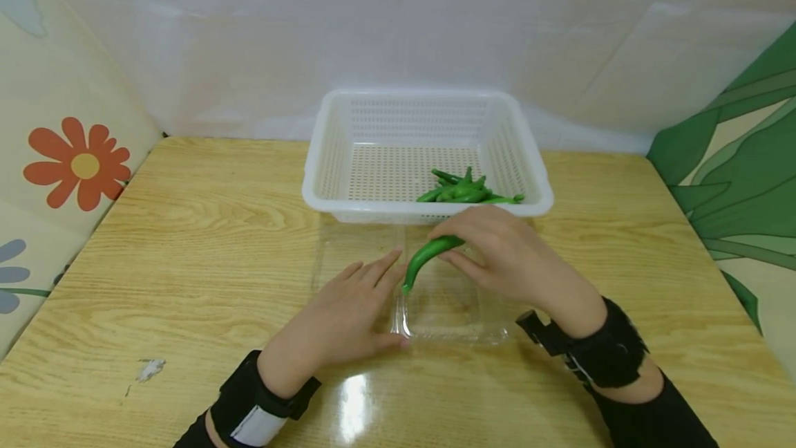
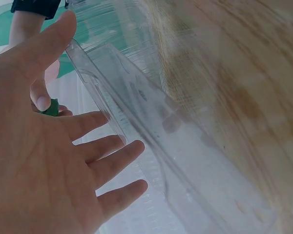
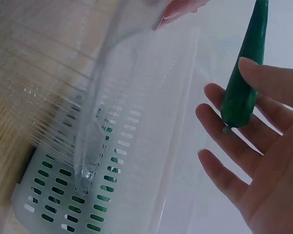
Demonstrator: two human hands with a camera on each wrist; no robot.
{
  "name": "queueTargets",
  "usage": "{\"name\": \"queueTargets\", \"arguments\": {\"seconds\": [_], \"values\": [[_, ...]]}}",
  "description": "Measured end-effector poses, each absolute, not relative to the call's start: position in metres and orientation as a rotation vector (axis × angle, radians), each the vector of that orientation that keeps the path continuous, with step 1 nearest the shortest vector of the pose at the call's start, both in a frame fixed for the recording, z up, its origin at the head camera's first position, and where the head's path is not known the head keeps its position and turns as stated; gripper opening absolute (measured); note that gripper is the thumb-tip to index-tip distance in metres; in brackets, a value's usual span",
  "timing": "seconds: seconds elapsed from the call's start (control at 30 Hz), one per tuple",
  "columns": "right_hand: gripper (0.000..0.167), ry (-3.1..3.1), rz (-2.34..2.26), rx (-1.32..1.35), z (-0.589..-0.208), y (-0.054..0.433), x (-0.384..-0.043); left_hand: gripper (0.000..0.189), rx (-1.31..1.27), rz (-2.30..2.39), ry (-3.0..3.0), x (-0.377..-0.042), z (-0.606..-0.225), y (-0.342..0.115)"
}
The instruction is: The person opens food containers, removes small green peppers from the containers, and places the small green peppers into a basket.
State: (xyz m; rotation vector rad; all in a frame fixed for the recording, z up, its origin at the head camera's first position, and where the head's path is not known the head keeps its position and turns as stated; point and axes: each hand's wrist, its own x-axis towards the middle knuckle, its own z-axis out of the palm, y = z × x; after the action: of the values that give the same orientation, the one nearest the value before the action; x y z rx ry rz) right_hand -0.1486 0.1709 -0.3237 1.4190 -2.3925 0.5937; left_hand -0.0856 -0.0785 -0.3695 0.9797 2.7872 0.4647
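Note:
My right hand (image 1: 506,254) pinches a curved green chili pepper (image 1: 429,252) between thumb and fingers. The pepper hangs over a clear plastic clamshell box (image 1: 444,306) lying unfolded on the table, its tip pointing down to the left. In the right wrist view the thumb presses on the pepper (image 3: 241,100) while the other fingers back it from behind. My left hand (image 1: 345,316) reaches over the box's middle fold with fingers spread. The left wrist view has its fairly straight fingers (image 2: 119,163) along the clear wall of the box (image 2: 151,131).
Behind the box stands a white slotted plastic basket (image 1: 398,207), with several green peppers (image 1: 463,189) heaped at its front right. A white cloth (image 1: 410,33) hangs behind the wooden table (image 1: 218,227). Patterned panels flank both sides.

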Motion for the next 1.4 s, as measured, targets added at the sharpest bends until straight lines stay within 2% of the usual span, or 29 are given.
{"name": "queueTargets", "arguments": {"seconds": [0.27,0.53,1.07,1.4], "values": [[0.023,-2.272,0.602,1.363,-0.325,0.167,-0.151,0.106,0.987,0.431,2.798,-0.085,-0.37,-0.078],[0.037,-2.219,0.595,1.202,-0.322,0.166,-0.149,0.098,0.996,0.447,2.807,-0.086,-0.371,-0.078],[0.032,-2.279,0.567,0.693,-0.329,0.176,-0.16,0.098,0.985,0.443,2.796,-0.085,-0.37,-0.078],[0.028,-2.307,0.547,0.588,-0.333,0.188,-0.172,0.098,0.979,0.441,2.782,-0.085,-0.369,-0.079]]}}
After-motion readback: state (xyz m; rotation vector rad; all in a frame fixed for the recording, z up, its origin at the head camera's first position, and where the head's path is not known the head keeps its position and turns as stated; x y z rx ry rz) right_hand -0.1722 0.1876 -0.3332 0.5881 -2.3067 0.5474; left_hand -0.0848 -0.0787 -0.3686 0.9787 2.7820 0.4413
